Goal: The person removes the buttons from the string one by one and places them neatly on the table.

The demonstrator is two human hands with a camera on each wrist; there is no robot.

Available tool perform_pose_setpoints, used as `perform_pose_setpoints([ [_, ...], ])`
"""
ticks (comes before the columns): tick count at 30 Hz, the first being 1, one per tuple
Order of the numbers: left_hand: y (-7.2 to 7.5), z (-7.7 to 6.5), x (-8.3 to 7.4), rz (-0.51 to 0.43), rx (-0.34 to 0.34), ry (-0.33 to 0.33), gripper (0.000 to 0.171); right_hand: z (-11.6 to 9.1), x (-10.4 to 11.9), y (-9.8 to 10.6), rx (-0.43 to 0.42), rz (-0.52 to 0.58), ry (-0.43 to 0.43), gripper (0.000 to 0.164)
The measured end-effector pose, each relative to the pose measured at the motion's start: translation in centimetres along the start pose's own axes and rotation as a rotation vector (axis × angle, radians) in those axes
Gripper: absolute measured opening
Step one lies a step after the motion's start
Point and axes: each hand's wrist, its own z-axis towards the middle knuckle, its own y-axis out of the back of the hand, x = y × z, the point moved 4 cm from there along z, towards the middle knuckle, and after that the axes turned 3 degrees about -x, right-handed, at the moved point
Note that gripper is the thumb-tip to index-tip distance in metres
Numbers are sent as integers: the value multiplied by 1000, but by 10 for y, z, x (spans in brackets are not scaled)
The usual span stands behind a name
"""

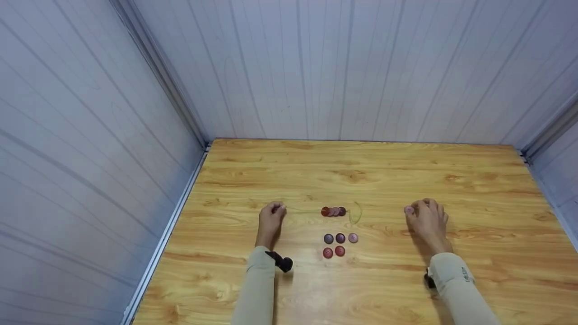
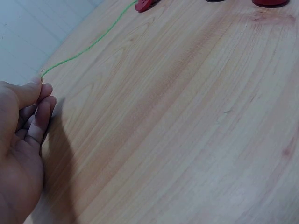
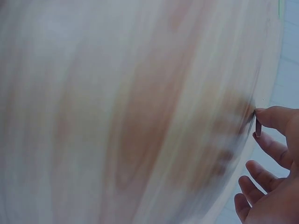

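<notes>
Left of the row (image 1: 334, 211) of overlapping strung buttons, which serves us as landmark on the table (image 1: 307, 289), the left hand (image 1: 271, 221) pinches the string (image 2: 77, 55) between thumb and fingertips. The left wrist view alone shows us this grip closely: the string is bright green and runs from the fingers to a red button (image 2: 143, 5) at that view's upper edge. The head view alone shows us the whole row, reddish at its left end, pinkish in the middle and dark at its right end. On the row's near side lie five loose buttons (image 1: 340, 238): grey, dark purple and pink in one line, two reds in the next. Just right of the row, the string curls loosely on the table. Farther right of the row, well apart, the right hand (image 1: 426, 221) holds a pink button (image 1: 409, 210). The head view gives us its face; the right wrist view gives us its thin edge, gripped between thumb and forefinger, with the other fingers apart and bent.
</notes>
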Motion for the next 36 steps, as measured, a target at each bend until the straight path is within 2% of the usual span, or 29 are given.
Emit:
perform_pose_setpoints([
  [9, -1, 1, 2, 14, -13, 1, 16, -1, 0, -1, -4, 5, 10, 38],
  [19, 0, 1, 2, 9, -6, 8, 16, -5, 12, -4, -9, 29, 26, 34],
  [25, 0, 2, 3, 46, -10, -16, 15, -7, 23, -8, -16, 46, 66, 37],
  [36, -1, 2, 5, 2, -11, 17, 14, -25, 50, -22, -10, 113, 169, 29],
])
